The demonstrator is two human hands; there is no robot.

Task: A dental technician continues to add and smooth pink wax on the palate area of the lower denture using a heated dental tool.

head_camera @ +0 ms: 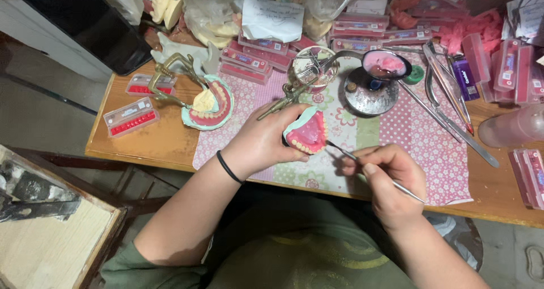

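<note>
From my head view I see my left hand (262,144) cupped around a pale green plaster dental model carrying a pink wax denture with a row of cream teeth (306,132). The grip is closed on it from behind and below, tilting the tooth arch up toward me and a little to the right, which puts the teeth where the tool can reach them. The model is lifted just above the pink floral cloth (419,136) at the near edge of the wooden counter (141,144).

My right hand (385,178) holds a thin metal carving instrument (368,170) pinched like a pen, the fingers tight around its shaft. Its tip meets the right end of the tooth row, and the rest of the shaft sticks out past the palm. The pen-like hold looks suited to fine work at the gum line.

Behind the hands stands a round metal burner base with a small bowl of pink wax on an arm (377,79), near enough to reach. Left of it lies a brass articulator with a second green-and-pink denture model (207,105). Flat clear boxes of red-backed tooth sets (131,117) lie at the counter's left end, and more are stacked along the back. Long steel hand tools (447,110) lie fanned out to the right, near the working hand.
</note>
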